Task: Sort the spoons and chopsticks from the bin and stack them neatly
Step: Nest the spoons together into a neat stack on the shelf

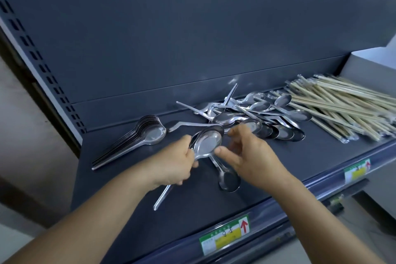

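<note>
While L hand [179, 159] grips a few nested spoons [206, 144] w/ bowls aligned for stacking, R hand [249, 152] hovers loose-fingered, holding nothing; finished stack [137, 137] lies left on shelf [278, 169], loose pile [257, 113] and chopsticks [342, 109] right.

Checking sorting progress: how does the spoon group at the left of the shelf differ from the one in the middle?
The left spoon stack is nested, handles parallel; the middle spoon pile lies jumbled, handles crossing. The stack sits apart from the chopsticks; the pile reaches them. Both are shiny metal spoons.
</note>
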